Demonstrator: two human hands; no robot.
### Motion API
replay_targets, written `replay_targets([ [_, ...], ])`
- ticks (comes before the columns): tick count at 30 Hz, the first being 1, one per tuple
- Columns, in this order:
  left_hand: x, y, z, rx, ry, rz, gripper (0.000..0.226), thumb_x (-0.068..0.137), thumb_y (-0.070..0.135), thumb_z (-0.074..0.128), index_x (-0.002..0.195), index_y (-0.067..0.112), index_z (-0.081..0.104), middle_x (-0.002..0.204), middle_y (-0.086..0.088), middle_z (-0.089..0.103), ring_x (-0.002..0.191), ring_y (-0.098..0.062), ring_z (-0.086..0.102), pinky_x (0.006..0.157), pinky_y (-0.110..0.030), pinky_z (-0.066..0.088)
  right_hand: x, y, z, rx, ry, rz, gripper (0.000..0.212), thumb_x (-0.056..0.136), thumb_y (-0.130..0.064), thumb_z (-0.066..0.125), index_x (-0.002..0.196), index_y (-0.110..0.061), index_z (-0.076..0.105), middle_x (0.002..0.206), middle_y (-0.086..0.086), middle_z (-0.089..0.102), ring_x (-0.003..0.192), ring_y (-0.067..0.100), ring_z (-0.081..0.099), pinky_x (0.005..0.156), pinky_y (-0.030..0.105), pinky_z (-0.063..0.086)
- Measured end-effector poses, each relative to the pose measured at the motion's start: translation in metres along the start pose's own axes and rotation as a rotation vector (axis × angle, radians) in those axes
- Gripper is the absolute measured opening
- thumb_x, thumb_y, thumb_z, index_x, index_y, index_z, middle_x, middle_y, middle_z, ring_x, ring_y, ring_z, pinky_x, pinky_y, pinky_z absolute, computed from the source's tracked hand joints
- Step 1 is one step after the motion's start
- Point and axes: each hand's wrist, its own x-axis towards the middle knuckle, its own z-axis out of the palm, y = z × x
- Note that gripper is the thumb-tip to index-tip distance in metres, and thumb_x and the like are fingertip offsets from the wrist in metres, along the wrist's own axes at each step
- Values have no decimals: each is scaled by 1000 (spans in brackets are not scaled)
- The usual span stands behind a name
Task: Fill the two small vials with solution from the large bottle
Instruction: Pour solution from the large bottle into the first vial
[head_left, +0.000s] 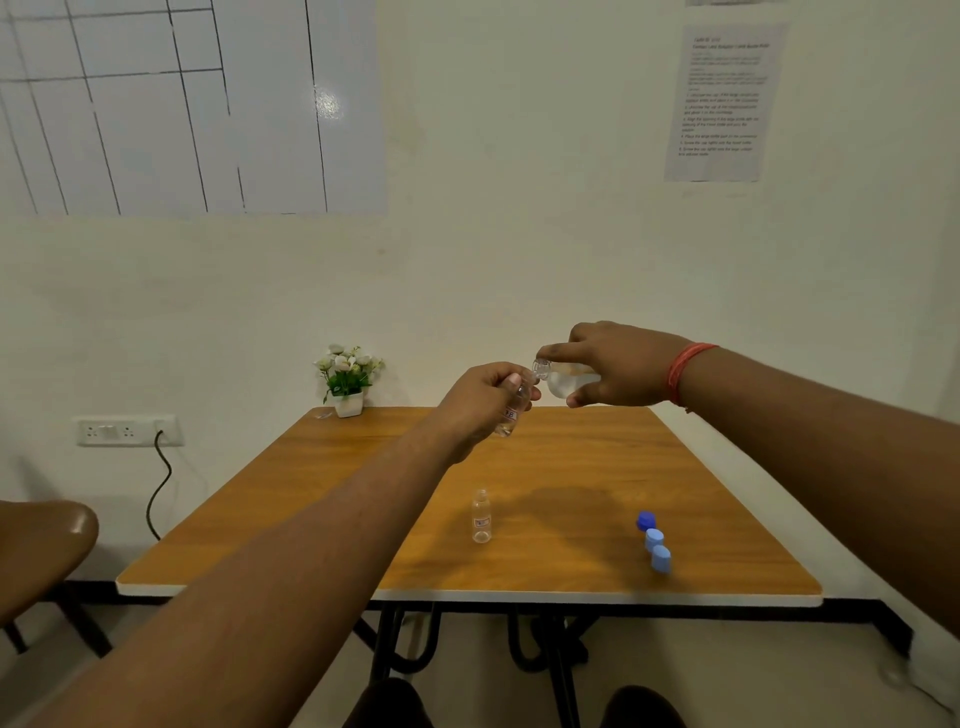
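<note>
Wooden table (363, 519) below. Left hand (480, 402) clamps vial (511, 413), tilted, midair. Right hand (618, 366) grips bottle (563, 376), mouth at vial's. Second vial (481, 517) standing on table, apparently empty. Risk: narrow necks misalign, solution spills.

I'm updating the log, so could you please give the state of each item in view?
Left hand: holds a small vial, tilted.
Right hand: holds large bottle, tipped toward that vial's mouth.
Second vial: upright on table, uncapped, apparently empty.
Three blue caps: off, on table.
</note>
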Motion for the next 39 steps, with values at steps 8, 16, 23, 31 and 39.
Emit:
replay_targets([
  [8, 0, 1, 0, 5, -5, -7, 27, 108, 16, 40, 115, 12, 65, 104, -4, 71, 98, -20, 66, 86, -38, 53, 0, 1, 2, 0, 1, 0, 68, 90, -47, 61, 148, -36, 29, 126, 5, 50, 112, 23, 47, 90, 32, 43],
  [16, 0, -3, 1, -15, -10, -17, 27, 108, 17, 40, 106, 19, 66, 99, 0, 72, 96, -21, 66, 80, -41, 53, 0, 1, 5, -14, -6, 3, 69, 89, -48, 61, 149, -36, 28, 126, 5, 49, 112, 22, 47, 91, 32, 44],
  [23, -1, -1, 0, -10, -15, -25, 26, 108, 18, 40, 107, 18, 66, 99, 0, 72, 96, -20, 66, 70, -36, 50, 1, 0, 5, -17, -7, 3, 69, 89, -48, 61, 149, -36, 28, 128, 5, 49, 113, 23, 47, 91, 32, 44],
  [31, -3, -1, 0, 6, -19, -20, 27, 108, 19, 39, 110, 18, 66, 103, -1, 72, 96, -20, 66, 67, -35, 50, 1, 0, 5, -18, -12, -2, 69, 89, -47, 61, 149, -36, 28, 127, 5, 50, 113, 23, 47, 90, 32, 44],
  [39, -3, -1, 1, 11, -17, -16, 26, 108, 19, 39, 106, 21, 66, 102, 0, 71, 97, -20, 65, 70, -37, 50, 1, 0, 7, -16, -16, 4, 70, 89, -48, 61, 149, -36, 27, 127, 5, 50, 112, 22, 47, 90, 32, 44],
])
